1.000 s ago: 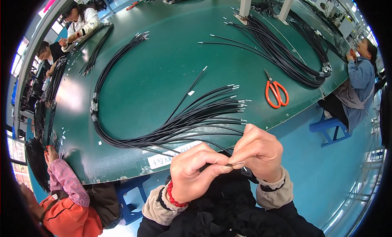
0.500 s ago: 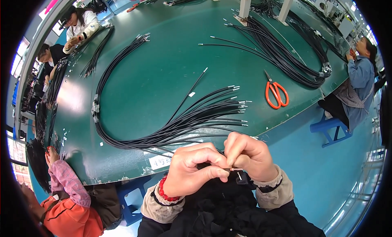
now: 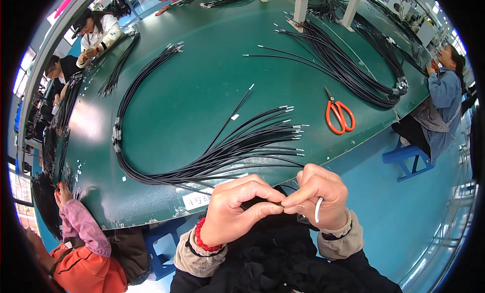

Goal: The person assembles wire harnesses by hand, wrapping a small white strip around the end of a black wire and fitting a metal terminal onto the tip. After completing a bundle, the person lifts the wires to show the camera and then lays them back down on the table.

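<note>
One small piece (image 3: 279, 204) between left hand (image 3: 233, 208), right hand (image 3: 324, 196) — one white strip (image 3: 318, 210).

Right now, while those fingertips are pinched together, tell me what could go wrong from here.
The thin piece pinched between the left hand and right hand is mostly hidden by fingers, so a slip might go unnoticed. The white strip sticks out from the right hand and could work loose. Some black cables run close to both hands, so a knock might disturb the bundle.
</note>
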Demonstrator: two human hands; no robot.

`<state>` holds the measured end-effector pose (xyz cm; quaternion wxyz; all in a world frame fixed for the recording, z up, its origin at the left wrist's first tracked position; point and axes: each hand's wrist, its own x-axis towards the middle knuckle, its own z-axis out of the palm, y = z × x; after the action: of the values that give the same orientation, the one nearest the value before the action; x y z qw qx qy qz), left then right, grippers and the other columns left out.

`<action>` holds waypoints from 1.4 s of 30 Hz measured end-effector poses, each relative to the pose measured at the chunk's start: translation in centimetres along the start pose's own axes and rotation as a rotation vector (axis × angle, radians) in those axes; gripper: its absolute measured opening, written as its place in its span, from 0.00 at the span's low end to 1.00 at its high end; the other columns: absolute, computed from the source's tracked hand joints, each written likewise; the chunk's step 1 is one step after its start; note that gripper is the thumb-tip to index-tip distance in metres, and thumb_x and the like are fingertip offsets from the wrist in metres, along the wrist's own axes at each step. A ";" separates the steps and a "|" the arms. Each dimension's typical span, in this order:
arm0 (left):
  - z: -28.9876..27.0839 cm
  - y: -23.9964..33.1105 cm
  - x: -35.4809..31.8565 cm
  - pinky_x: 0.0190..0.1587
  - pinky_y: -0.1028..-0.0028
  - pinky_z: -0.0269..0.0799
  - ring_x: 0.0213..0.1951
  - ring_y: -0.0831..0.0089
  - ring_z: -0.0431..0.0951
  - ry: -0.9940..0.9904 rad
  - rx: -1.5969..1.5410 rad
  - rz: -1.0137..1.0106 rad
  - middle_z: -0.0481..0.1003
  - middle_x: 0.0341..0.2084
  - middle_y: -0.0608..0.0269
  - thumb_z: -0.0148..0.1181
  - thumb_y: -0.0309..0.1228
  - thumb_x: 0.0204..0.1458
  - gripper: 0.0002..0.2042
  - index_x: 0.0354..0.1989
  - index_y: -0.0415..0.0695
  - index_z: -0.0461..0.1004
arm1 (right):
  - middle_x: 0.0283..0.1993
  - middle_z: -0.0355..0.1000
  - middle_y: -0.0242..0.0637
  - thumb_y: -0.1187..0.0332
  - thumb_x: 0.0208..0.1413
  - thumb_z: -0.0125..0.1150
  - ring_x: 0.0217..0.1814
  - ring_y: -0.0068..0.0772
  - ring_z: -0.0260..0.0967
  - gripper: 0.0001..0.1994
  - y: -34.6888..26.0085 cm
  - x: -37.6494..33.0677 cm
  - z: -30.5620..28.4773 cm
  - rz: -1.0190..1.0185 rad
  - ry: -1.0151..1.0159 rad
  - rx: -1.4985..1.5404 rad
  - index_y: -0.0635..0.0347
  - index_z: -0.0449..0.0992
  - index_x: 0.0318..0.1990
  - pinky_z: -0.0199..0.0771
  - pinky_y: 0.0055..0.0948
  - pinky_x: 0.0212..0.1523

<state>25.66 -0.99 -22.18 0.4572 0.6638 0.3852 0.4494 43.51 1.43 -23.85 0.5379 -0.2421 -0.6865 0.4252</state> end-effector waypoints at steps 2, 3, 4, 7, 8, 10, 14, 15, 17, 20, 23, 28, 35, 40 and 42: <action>0.3 -0.1 0.1 0.32 0.75 0.73 0.30 0.71 0.77 0.031 0.041 0.006 0.75 0.23 0.59 0.66 0.22 0.40 0.06 0.25 0.38 0.75 | 0.18 0.57 0.25 0.73 0.35 0.72 0.17 0.21 0.51 0.12 0.0 -0.1 -0.1 -0.008 -0.014 -0.038 0.52 0.80 0.31 0.50 0.22 0.17; 0.5 -0.3 0.1 0.30 0.77 0.72 0.29 0.72 0.77 0.049 0.046 0.049 0.75 0.23 0.60 0.66 0.21 0.40 0.06 0.26 0.38 0.75 | 0.17 0.56 0.25 0.73 0.35 0.72 0.17 0.20 0.51 0.11 -0.1 -0.2 -0.1 -0.017 -0.028 -0.077 0.52 0.80 0.30 0.49 0.22 0.16; 0.6 -0.6 0.1 0.28 0.78 0.71 0.27 0.73 0.77 0.068 0.051 0.092 0.76 0.23 0.61 0.65 0.20 0.40 0.06 0.27 0.38 0.75 | 0.17 0.56 0.24 0.73 0.34 0.72 0.17 0.20 0.51 0.10 -0.1 -0.2 -0.2 -0.025 -0.042 -0.116 0.53 0.80 0.29 0.49 0.22 0.16; 0.8 -0.6 0.2 0.26 0.80 0.70 0.25 0.75 0.76 0.074 0.038 0.114 0.76 0.23 0.62 0.64 0.19 0.41 0.06 0.29 0.38 0.75 | 0.16 0.54 0.24 0.73 0.34 0.72 0.17 0.20 0.50 0.11 0.1 -0.1 -0.4 -0.017 -0.041 -0.128 0.54 0.79 0.30 0.49 0.21 0.16; 0.9 -0.6 0.2 0.26 0.80 0.70 0.25 0.75 0.77 0.063 0.021 0.094 0.76 0.23 0.62 0.64 0.19 0.41 0.06 0.29 0.38 0.75 | 0.16 0.53 0.24 0.73 0.34 0.72 0.17 0.20 0.49 0.11 0.2 -0.1 -0.4 -0.013 -0.041 -0.134 0.54 0.79 0.30 0.49 0.21 0.16; 1.0 -0.5 0.2 0.26 0.80 0.71 0.25 0.75 0.77 0.051 0.005 0.071 0.75 0.23 0.62 0.63 0.19 0.41 0.06 0.29 0.38 0.75 | 0.16 0.51 0.24 0.71 0.35 0.72 0.17 0.19 0.47 0.12 0.0 -0.4 -0.6 0.097 -0.021 -0.042 0.56 0.78 0.31 0.48 0.21 0.17; 1.8 -0.6 0.0 0.30 0.77 0.74 0.27 0.71 0.77 0.078 -0.162 -0.117 0.74 0.25 0.56 0.62 0.16 0.42 0.05 0.29 0.34 0.73 | 0.17 0.50 0.23 0.66 0.35 0.73 0.17 0.17 0.43 0.19 -0.4 -1.7 -2.5 0.340 -0.002 0.128 0.59 0.76 0.37 0.45 0.20 0.19; 1.8 -0.8 0.0 0.30 0.78 0.74 0.27 0.71 0.77 0.070 -0.142 -0.094 0.73 0.25 0.56 0.61 0.16 0.43 0.05 0.29 0.34 0.73 | 0.17 0.52 0.23 0.67 0.34 0.73 0.17 0.17 0.43 0.21 -0.3 -2.2 -3.5 0.365 -0.028 0.120 0.59 0.75 0.40 0.45 0.19 0.19; 2.2 -1.4 -0.1 0.29 0.78 0.75 0.26 0.72 0.77 0.055 -0.104 -0.052 0.73 0.26 0.56 0.60 0.14 0.43 0.05 0.30 0.33 0.73 | 0.17 0.54 0.23 0.67 0.33 0.74 0.17 0.17 0.43 0.24 0.1 -3.1 -5.2 0.393 -0.053 0.112 0.59 0.75 0.42 0.46 0.19 0.19; 2.9 -2.6 -0.5 0.30 0.77 0.75 0.26 0.71 0.77 0.063 -0.088 -0.047 0.73 0.27 0.55 0.60 0.15 0.43 0.06 0.30 0.33 0.73 | 0.21 0.67 0.28 0.74 0.36 0.71 0.20 0.21 0.57 0.26 1.2 -4.2 -7.0 0.371 -0.365 -0.381 0.56 0.72 0.48 0.58 0.21 0.20; 3.2 -4.1 -0.9 0.30 0.75 0.75 0.27 0.69 0.77 0.009 -0.091 -0.023 0.74 0.28 0.54 0.61 0.15 0.42 0.06 0.30 0.33 0.73 | 0.23 0.70 0.30 0.74 0.36 0.70 0.23 0.23 0.64 0.22 3.5 -7.1 -6.1 0.368 -0.360 -0.386 0.58 0.75 0.44 0.63 0.22 0.22; 4.0 -6.6 -1.1 0.31 0.74 0.74 0.29 0.68 0.78 -0.043 -0.048 0.103 0.75 0.28 0.52 0.62 0.17 0.39 0.07 0.29 0.34 0.74 | 0.30 0.74 0.34 0.75 0.37 0.70 0.29 0.27 0.70 0.13 5.4 -9.0 -5.6 0.318 -0.343 -0.100 0.60 0.78 0.35 0.66 0.22 0.26; 5.6 -5.6 -0.6 0.30 0.75 0.73 0.29 0.68 0.77 0.020 0.353 0.262 0.76 0.26 0.57 0.64 0.19 0.38 0.08 0.30 0.37 0.75 | 0.27 0.73 0.35 0.77 0.38 0.69 0.26 0.26 0.70 0.11 3.1 -6.7 -4.6 0.165 -0.192 -0.020 0.62 0.78 0.33 0.64 0.21 0.24; 4.5 -4.1 -1.4 0.29 0.76 0.72 0.27 0.67 0.77 0.065 0.150 0.082 0.76 0.25 0.60 0.63 0.20 0.39 0.08 0.30 0.38 0.76 | 0.22 0.70 0.36 0.79 0.38 0.67 0.22 0.23 0.67 0.11 1.8 -4.4 -2.0 0.125 -0.020 0.063 0.66 0.76 0.33 0.60 0.20 0.21; 3.8 -4.4 -1.3 0.28 0.76 0.72 0.26 0.67 0.77 0.094 0.109 0.048 0.76 0.24 0.60 0.63 0.20 0.40 0.07 0.30 0.38 0.76 | 0.21 0.69 0.36 0.80 0.39 0.65 0.21 0.22 0.66 0.10 2.2 -4.0 -1.8 0.131 -0.004 0.029 0.66 0.75 0.33 0.60 0.19 0.21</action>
<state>28.41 -1.94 -27.34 0.3907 0.6750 0.4142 0.4692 46.13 -0.04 -27.72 0.5110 -0.2776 -0.6641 0.4699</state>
